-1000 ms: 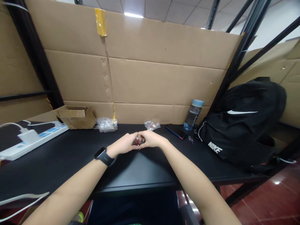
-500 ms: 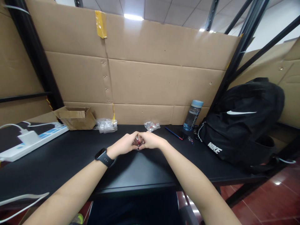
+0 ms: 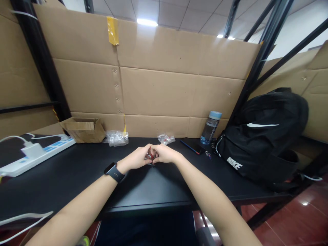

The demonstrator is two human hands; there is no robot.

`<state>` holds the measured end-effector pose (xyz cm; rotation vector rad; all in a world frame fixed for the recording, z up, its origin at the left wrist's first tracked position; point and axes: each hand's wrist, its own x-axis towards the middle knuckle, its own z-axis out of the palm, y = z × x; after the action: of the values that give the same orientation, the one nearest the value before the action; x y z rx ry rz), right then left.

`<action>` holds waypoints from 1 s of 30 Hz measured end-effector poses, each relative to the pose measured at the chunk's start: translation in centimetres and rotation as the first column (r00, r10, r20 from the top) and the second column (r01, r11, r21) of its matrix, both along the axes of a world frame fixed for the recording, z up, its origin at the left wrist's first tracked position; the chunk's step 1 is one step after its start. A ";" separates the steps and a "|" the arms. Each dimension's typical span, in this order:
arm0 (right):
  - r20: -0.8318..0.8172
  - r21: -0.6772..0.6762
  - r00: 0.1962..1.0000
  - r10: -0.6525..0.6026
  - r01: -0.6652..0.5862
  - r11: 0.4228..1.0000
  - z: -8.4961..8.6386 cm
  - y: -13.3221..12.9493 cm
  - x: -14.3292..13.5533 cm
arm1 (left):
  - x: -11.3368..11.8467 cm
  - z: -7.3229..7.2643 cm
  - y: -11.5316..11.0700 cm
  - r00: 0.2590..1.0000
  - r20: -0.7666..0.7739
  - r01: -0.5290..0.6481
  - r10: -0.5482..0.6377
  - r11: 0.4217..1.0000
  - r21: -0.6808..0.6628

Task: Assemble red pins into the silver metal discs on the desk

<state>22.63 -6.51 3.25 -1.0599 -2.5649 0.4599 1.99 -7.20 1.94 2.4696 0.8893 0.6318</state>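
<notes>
My left hand point(image 3: 137, 157) and my right hand point(image 3: 165, 153) meet fingertip to fingertip over the black tabletop. Both are closed round a small shiny item with red and clear parts point(image 3: 150, 154), which looks like a little plastic packet. The fingers cover most of it, so its exact kind cannot be made out. A dark watch point(image 3: 114, 172) is on my left wrist. Just beyond my hands lies a clear plastic bag with red bits point(image 3: 166, 138).
A cardboard box point(image 3: 84, 130) and crumpled clear plastic point(image 3: 116, 138) stand at the back left, near a white power strip point(image 3: 38, 159). To the right are a phone point(image 3: 192, 147), a small keychain point(image 3: 208, 154), a water bottle point(image 3: 210, 128) and a black backpack point(image 3: 266, 140).
The red part between my fingers sits slightly differently and shows a little higher. My hands have hardly moved; the view has shifted slightly.
</notes>
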 end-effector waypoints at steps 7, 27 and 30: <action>0.028 -0.067 0.997 0.068 -0.066 0.996 0.9 -0.3 0.4 | 0.2 -0.7 0.2 0.966 -0.259 0.043 -0.005 0.989 0.141; 0.086 -0.112 0.995 0.051 -0.041 0.993 1.1 -0.6 0.5 | 0.2 0.3 -0.2 0.964 -0.266 0.027 0.012 0.990 0.140; 0.084 -0.107 0.994 0.066 -0.057 0.993 1.2 -0.7 0.6 | 0.3 0.4 -0.4 0.964 -0.265 0.024 0.014 0.990 0.138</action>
<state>23.18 -7.24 4.49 -1.0597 -2.6826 0.5816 2.25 -7.57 2.31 2.7283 0.9653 0.3761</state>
